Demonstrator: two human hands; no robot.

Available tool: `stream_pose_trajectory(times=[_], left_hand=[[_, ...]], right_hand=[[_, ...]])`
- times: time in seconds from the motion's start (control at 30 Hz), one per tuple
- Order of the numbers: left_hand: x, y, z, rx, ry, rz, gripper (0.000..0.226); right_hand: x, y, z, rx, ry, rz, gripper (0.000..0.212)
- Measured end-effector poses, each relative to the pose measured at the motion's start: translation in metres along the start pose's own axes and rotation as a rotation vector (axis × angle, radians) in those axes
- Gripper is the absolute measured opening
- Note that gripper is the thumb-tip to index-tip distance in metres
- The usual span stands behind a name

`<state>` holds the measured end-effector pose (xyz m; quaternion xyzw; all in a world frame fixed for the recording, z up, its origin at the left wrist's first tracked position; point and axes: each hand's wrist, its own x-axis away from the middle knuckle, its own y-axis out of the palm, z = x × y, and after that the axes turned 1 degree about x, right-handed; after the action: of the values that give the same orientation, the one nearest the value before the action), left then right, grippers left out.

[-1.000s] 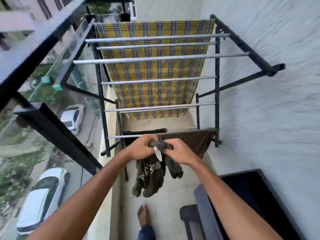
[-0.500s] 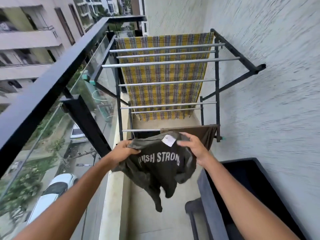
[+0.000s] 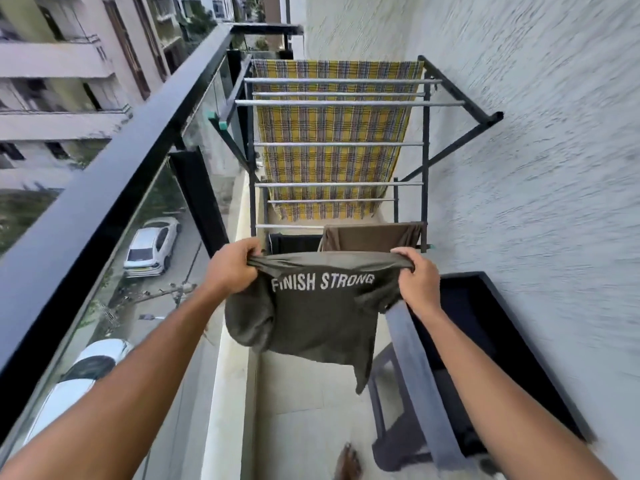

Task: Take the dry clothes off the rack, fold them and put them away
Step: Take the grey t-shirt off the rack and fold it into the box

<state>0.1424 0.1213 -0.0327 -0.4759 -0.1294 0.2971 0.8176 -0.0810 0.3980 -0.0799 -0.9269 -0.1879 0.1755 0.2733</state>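
A dark olive T-shirt point(image 3: 318, 320) printed "FINISH STRONG" hangs stretched between my hands in front of the drying rack point(image 3: 426, 161). My left hand point(image 3: 232, 268) grips its left top edge and my right hand point(image 3: 417, 282) grips the right top edge. The shirt's lower part droops towards the floor. On the rack a yellow checked cloth point(image 3: 332, 157) hangs over the far bars, a brown garment point(image 3: 374, 237) lies over the nearest low bar, and a black garment point(image 3: 294, 242) hangs beside it.
A black railing with glass panels point(image 3: 114, 181) runs along the left, with cars on the street below. A rough white wall point(image 3: 536, 168) closes the right side. A dark table point(image 3: 485, 341) stands at lower right. A bare foot point(image 3: 348, 462) shows on the tiled floor.
My hands moved apart and spread the bunched T-shirt wide, so the whole print now reads. The view tilted up and shifted left.
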Motion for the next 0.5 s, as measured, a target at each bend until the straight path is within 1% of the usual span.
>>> stream_pose_trajectory(times=[0.07, 0.1, 0.2, 0.27, 0.33, 0.4, 0.43, 0.5], left_hand=[[0.018, -0.005, -0.002, -0.070, 0.014, 0.059, 0.032], [0.024, -0.007, -0.003, -0.074, 0.000, 0.080, 0.033], [0.041, -0.013, -0.005, -0.144, -0.062, 0.081, 0.032], [0.050, -0.011, -0.005, -0.223, -0.113, 0.077, 0.030], [0.057, -0.004, -0.009, -0.190, -0.152, 0.086, 0.030], [0.059, 0.004, -0.013, -0.066, -0.198, 0.068, 0.031], [0.061, 0.009, -0.014, 0.002, -0.231, 0.061, 0.030], [0.063, 0.012, -0.015, 0.122, -0.301, 0.103, 0.030]], right_hand=[[0.016, -0.007, -0.008, 0.109, -0.042, 0.054, 0.045], [0.021, -0.011, -0.009, 0.196, -0.080, 0.050, 0.042], [0.030, -0.033, -0.010, 0.464, -0.197, 0.037, 0.031], [0.034, -0.047, -0.009, 0.637, -0.211, 0.034, 0.025], [0.039, -0.054, -0.010, 0.763, -0.154, -0.029, 0.019], [0.042, -0.058, -0.008, 0.840, -0.062, -0.092, 0.016], [0.044, -0.061, -0.004, 0.849, -0.012, -0.108, 0.017], [0.047, -0.063, 0.004, 0.755, 0.108, -0.098, 0.021]])
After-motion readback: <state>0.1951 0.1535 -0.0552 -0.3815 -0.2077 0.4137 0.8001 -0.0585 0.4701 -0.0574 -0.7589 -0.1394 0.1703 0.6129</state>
